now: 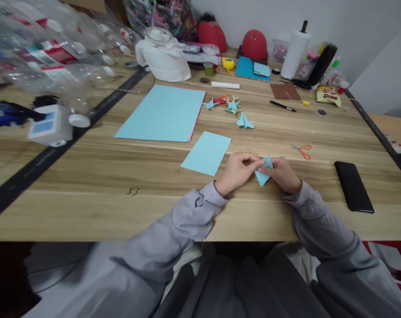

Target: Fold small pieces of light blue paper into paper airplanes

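Between my two hands is a small piece of folded light-blue paper (pixel 263 176), creased into a diamond shape and lifted towards me above the wooden table. My left hand (pixel 240 168) pinches its upper left edge with thumb and forefinger. On the other side, my right hand (pixel 283 173) grips the right edge, its thumb laid across the front. A flat light-blue paper sheet (pixel 207 152) lies just left of my left hand. Beyond the hands rests a folded blue paper figure (pixel 244 122), near several small folded paper cranes (pixel 232 105) in blue, red and green.
Orange-handled scissors (pixel 303 151) and a black phone (pixel 354 187) lie to the right. A stack of large blue sheets (pixel 164 114) is at the left centre. Plastic bottles (pixel 58 53) crowd the far left. A black pen (pixel 282 106) and brown paper (pixel 285 92) sit further back.
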Motion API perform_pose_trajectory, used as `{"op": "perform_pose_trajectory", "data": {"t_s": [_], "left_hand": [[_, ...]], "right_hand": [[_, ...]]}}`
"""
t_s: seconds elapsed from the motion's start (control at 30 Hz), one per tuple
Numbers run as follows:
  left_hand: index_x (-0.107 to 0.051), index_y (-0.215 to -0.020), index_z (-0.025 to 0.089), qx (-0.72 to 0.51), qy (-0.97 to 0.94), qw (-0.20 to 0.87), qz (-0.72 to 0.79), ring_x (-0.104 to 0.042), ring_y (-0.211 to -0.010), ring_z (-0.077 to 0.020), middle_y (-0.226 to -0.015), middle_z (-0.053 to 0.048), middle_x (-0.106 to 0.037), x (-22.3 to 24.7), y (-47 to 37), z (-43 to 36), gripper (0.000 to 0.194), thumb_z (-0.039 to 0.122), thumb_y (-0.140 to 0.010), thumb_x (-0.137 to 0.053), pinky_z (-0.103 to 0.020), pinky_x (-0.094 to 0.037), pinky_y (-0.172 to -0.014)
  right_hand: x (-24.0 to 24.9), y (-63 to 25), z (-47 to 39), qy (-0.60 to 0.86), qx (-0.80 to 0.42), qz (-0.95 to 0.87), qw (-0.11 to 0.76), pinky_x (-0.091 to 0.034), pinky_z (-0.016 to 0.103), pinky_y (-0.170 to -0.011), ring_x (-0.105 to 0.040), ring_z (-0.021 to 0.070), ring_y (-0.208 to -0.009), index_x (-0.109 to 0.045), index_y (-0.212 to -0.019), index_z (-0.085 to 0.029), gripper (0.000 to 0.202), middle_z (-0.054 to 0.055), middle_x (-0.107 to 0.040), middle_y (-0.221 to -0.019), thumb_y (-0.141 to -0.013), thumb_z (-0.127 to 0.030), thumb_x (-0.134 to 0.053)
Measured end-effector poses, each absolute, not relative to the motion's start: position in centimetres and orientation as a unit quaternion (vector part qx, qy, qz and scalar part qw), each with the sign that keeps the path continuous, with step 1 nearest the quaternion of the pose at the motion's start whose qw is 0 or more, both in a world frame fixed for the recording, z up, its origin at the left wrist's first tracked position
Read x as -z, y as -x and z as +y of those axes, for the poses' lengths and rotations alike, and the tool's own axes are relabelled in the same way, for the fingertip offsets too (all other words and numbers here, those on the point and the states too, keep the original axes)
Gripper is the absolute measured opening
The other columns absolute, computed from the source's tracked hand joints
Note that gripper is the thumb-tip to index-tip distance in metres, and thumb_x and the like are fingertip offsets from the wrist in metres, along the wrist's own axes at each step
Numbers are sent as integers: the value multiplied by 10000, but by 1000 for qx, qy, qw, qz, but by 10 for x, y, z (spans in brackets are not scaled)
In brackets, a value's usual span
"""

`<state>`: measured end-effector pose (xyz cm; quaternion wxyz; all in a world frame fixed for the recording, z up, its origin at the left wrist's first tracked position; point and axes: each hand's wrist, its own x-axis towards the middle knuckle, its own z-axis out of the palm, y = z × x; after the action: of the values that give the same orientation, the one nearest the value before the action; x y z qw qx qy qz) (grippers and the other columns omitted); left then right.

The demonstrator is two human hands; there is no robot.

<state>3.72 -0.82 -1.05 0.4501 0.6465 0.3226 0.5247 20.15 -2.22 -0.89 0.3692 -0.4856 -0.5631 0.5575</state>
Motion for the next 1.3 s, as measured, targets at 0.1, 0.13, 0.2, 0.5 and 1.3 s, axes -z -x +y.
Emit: {"op": "perform_pose_trajectory", "data": {"t_s": [0.1,0.13,0.2,0.5,1.3], "left_hand": [[-749,-651,199,-530,-633,468,315,-673,-756,-177,-768,-64,-742,10,-38,-9,115,261,-747,-765,-323,-532,-738],[-756,-663,200,-532,-626,478,310,-677,-765,-178,-780,-65,-746,10,-38,-9,99,262,-739,-771,-325,-535,-744],[-763,-674,198,-537,-612,498,300,-677,-758,-174,-782,-63,-746,10,-39,-10,85,263,-727,-781,-322,-536,-738],[-716,-678,168,-551,-509,554,362,-615,-643,-131,-701,-28,-701,4,-38,-11,264,413,-691,-812,-268,-504,-634],[-653,-691,155,-514,-414,661,358,-597,-551,-111,-624,20,-654,12,-43,-7,151,219,-608,-762,-271,-521,-598]], "right_hand": [[9,-201,-23,478,-543,-592,355,-420,234,-469,-483,96,-499,-608,-599,-171,388,-36,-555,-538,-616,-502,-811],[9,-201,-23,475,-537,-605,347,-419,235,-471,-482,96,-497,-600,-586,-171,395,-37,-551,-531,-620,-504,-809],[10,-201,-24,466,-524,-630,334,-414,237,-477,-474,94,-496,-592,-569,-169,405,-37,-541,-522,-633,-510,-799],[11,-196,-27,473,-527,-627,325,-369,228,-469,-446,84,-478,-601,-567,-168,404,-42,-524,-501,-652,-515,-790],[9,-197,-22,501,-541,-466,490,-441,235,-492,-555,111,-520,-659,-699,-193,352,-27,-639,-580,-547,-444,-853]]}}
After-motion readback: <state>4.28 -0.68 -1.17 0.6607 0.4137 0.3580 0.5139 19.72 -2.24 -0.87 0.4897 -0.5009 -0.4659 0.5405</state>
